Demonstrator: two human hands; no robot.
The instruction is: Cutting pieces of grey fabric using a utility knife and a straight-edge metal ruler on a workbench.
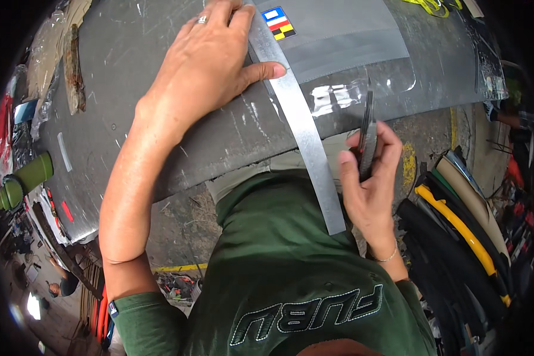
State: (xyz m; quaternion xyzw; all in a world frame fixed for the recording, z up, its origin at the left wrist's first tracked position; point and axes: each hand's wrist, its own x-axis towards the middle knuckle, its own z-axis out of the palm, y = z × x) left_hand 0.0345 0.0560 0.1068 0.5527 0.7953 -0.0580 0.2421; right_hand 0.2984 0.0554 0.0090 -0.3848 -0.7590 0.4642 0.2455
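My left hand [210, 68], a ring on one finger, lies spread on the worktable at the far side. Its thumb and forefinger press on a long metal ruler [305, 133], whose near end juts past the table edge toward my shirt. Beside and partly under the ruler is a grey fabric piece [350, 41] with stitched seams and a colourful flag patch [277, 22]. A clear plastic sheet [338, 98] shows along its near side. To the right, off the table edge, my right hand [374, 190] grips a slim dark tool [368, 136] pointing away; its exact kind is unclear.
The dark, scuffed table [219, 145] curves across the view. A wooden stick [74, 71] and a green cylinder [29, 175] lie at the left. Dark rolls and a yellow one [457, 222] stand at the right. Yellow cord [430, 6] lies at the far right.
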